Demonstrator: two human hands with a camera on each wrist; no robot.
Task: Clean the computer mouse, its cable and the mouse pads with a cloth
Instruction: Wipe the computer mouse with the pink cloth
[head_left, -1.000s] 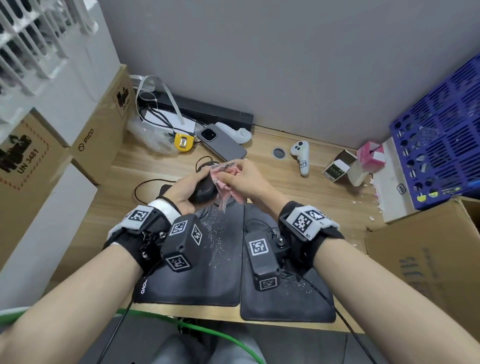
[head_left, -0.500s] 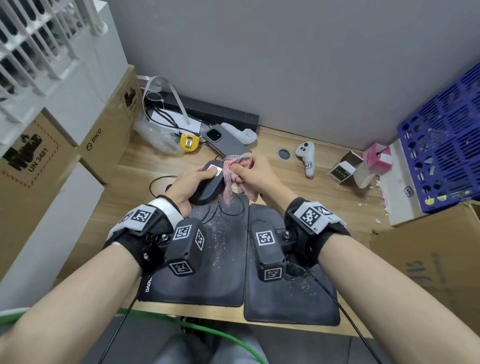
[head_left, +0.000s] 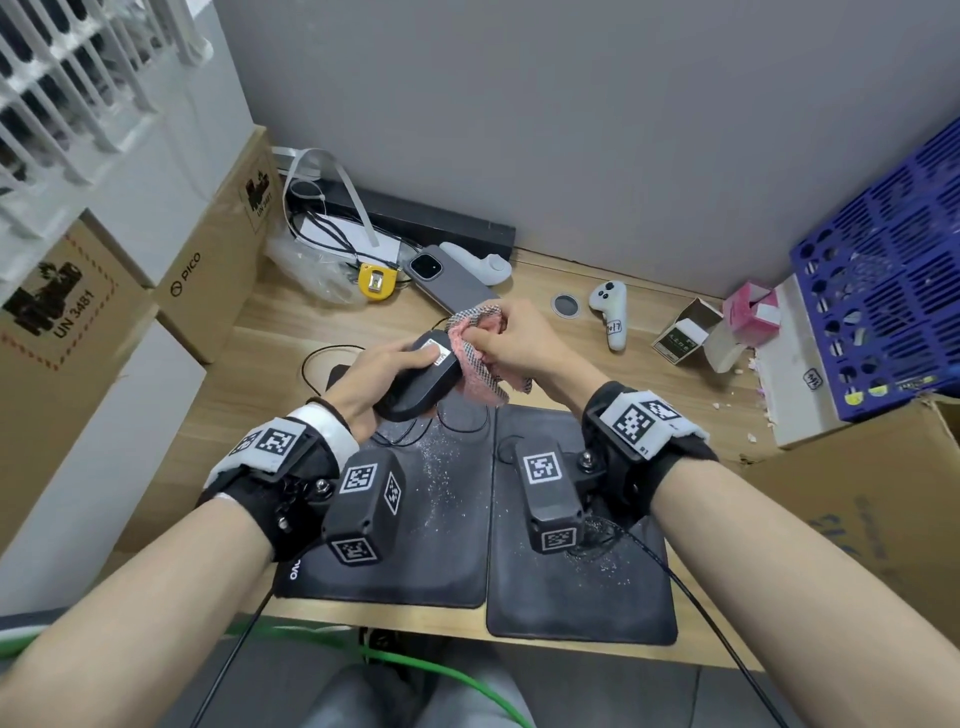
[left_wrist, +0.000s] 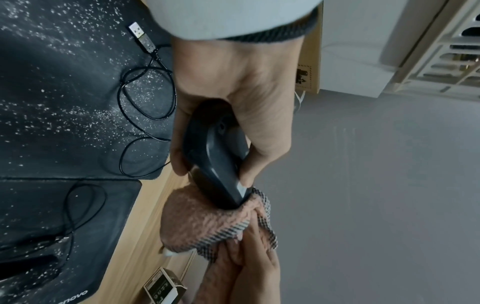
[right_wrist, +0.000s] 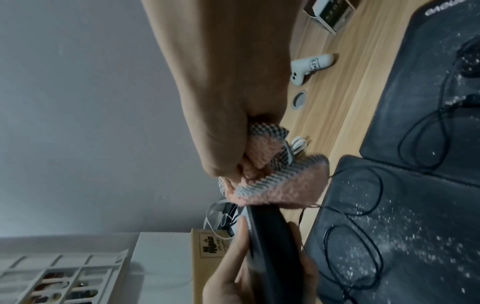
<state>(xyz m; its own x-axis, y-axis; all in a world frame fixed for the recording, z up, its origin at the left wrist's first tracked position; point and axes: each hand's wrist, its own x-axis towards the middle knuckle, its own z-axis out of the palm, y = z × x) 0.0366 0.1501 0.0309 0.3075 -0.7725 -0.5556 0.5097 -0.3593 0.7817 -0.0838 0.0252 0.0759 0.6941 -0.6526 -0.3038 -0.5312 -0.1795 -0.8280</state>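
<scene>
My left hand (head_left: 387, 366) (left_wrist: 233, 115) grips the black computer mouse (head_left: 423, 379) (left_wrist: 215, 164) (right_wrist: 267, 242) above the desk, its labelled underside turned up. My right hand (head_left: 511, 340) (right_wrist: 228, 131) holds a bunched pink cloth (head_left: 480, 364) (left_wrist: 205, 224) (right_wrist: 275, 189) against the mouse's front end. The mouse's black cable (head_left: 457, 423) (left_wrist: 145, 96) lies in loops on the two black mouse pads (head_left: 441, 530) (head_left: 576, 587), its USB plug (left_wrist: 140, 36) on the left pad. White specks cover both pads.
On the wooden desk (head_left: 270, 364) behind the hands lie a grey phone (head_left: 447, 283), a white controller (head_left: 610, 312), a yellow tape measure (head_left: 376, 283) and small boxes (head_left: 685, 338). Cardboard boxes (head_left: 208, 270) stand at left, a blue crate (head_left: 883, 291) at right.
The left hand has turned the mouse over, bringing its labelled underside up. Both hands have lifted slightly away from me, and the cloth has moved to the mouse's front end.
</scene>
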